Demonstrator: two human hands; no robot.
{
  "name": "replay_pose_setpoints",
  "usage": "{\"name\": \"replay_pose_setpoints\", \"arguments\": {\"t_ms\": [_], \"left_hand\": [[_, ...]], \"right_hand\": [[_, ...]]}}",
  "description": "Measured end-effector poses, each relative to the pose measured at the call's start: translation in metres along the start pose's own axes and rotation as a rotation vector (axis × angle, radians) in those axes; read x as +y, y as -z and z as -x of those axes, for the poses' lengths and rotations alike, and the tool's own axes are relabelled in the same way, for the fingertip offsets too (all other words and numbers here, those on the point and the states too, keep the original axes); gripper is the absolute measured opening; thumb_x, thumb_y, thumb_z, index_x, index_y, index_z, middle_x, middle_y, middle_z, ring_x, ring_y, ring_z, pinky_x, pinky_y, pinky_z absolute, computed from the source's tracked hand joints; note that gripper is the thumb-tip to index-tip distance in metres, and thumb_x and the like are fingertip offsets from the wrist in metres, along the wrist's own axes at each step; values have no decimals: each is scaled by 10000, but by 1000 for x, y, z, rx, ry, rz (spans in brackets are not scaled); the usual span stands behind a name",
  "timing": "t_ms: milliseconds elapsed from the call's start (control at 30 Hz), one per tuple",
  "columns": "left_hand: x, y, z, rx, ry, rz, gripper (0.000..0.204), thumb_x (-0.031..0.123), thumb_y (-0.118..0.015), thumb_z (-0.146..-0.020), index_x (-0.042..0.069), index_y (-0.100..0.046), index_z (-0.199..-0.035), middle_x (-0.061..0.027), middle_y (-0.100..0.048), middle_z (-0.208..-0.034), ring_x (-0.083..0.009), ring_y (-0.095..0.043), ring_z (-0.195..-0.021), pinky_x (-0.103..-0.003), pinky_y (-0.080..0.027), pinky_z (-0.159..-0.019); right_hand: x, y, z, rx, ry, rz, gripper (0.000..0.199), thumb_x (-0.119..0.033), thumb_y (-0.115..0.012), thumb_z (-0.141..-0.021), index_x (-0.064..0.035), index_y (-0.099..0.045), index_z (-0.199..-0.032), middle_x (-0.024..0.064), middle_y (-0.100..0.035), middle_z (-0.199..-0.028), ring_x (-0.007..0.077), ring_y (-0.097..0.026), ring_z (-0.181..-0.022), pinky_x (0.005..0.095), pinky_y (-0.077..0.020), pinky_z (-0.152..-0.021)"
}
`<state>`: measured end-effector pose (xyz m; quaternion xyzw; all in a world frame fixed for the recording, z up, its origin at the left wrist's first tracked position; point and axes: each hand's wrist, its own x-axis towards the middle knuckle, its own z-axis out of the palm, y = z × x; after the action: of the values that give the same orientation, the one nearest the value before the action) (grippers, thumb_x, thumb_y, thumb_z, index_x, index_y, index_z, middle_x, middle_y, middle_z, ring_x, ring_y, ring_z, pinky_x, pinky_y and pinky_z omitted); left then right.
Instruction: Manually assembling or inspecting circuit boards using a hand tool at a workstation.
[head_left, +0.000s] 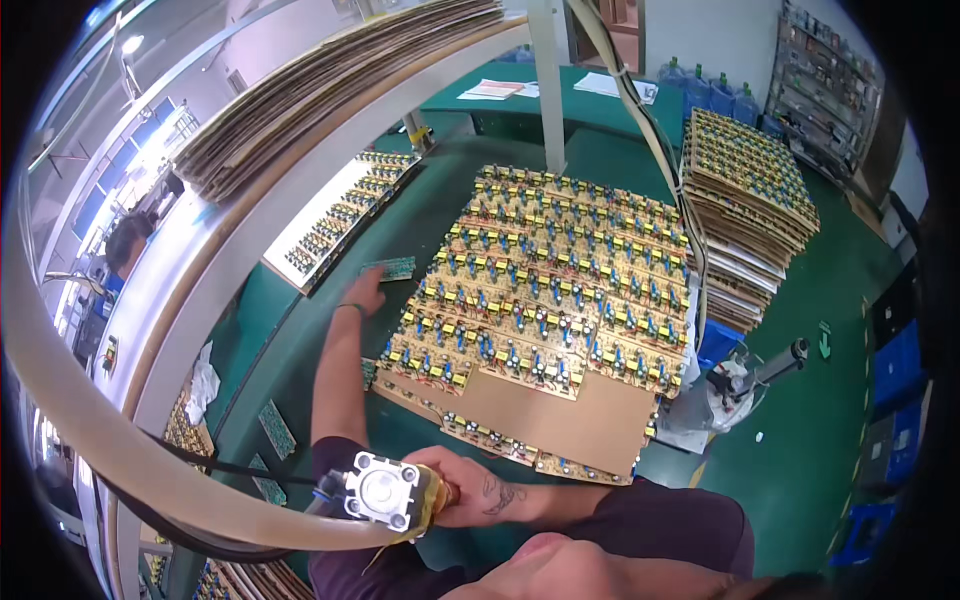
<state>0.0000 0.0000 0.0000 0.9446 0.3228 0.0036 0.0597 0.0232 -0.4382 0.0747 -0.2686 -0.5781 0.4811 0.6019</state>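
Note:
My left hand (364, 293) is stretched out over the green bench, its fingers at the near edge of a small green circuit board (390, 268); I cannot tell whether it grips the board. My right hand (472, 489), close to my chest, is closed around a pneumatic hand tool (388, 491) with a square metal end block and a brass-coloured body. A black hose runs from the tool down to the left. Between the hands lies a big cardboard sheet (560, 410) covered with rows of populated circuit boards (545, 270); its near part is bare.
A tall stack of cardboard layers with boards (750, 190) stands at the right. A white tray of boards (345, 215) lies at the left, under a shelf of flat cardboard (330, 80). Loose green boards (275, 428) lie lower left. Blue bins (900, 370) stand on the floor.

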Motion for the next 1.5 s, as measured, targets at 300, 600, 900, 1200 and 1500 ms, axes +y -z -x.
{"name": "replay_pose_setpoints", "arguments": {"t_ms": [300,600,900,1200,1500], "left_hand": [[-54,-1,91,181,104,-203,701,230,-730,-611,40,-440,-1221,-207,-507,-1221,-377,-511,-1129,-431,-431,-946],[-60,36,146,364,55,144,465,148,-628,-756,39,-492,-1187,-216,-562,-1081,-370,-521,-1066,-422,-420,-925],[-7,32,182,-88,48,101,764,210,-692,-659,129,-398,-1360,-110,-404,-1398,-262,-314,-1343,-521,-206,-1109],[-18,49,230,225,677,81,665,348,-689,-662,53,-482,-1220,-207,-573,-1159,-354,-575,-1060,-451,-479,-890],[-64,34,290,77,1220,176,955,480,-677,-728,10,-207,-1413,-227,-497,-1297,-345,-519,-1177,-438,-440,-972]], "right_hand": [[-3,-13,-3,-133,-80,-54,631,-29,-698,-765,-68,-356,-1293,89,-579,-1172,187,-568,-1099,321,-458,-905],[2,-5,-8,-27,-59,-26,622,53,-643,-750,-77,-357,-1287,89,-583,-1127,190,-572,-1096,316,-455,-914],[-22,-44,-13,504,-348,-928,737,-170,-774,-708,-81,-368,-1316,76,-552,-878,184,-547,-728,317,-503,-667],[6,-28,-7,215,-64,-103,541,66,-515,-769,8,-313,-1268,60,-459,-672,114,-433,-457,229,-390,-414],[12,-25,-7,202,-70,-169,508,25,-581,-785,-20,-356,-1238,63,-492,-726,105,-465,-512,218,-407,-438]]}}
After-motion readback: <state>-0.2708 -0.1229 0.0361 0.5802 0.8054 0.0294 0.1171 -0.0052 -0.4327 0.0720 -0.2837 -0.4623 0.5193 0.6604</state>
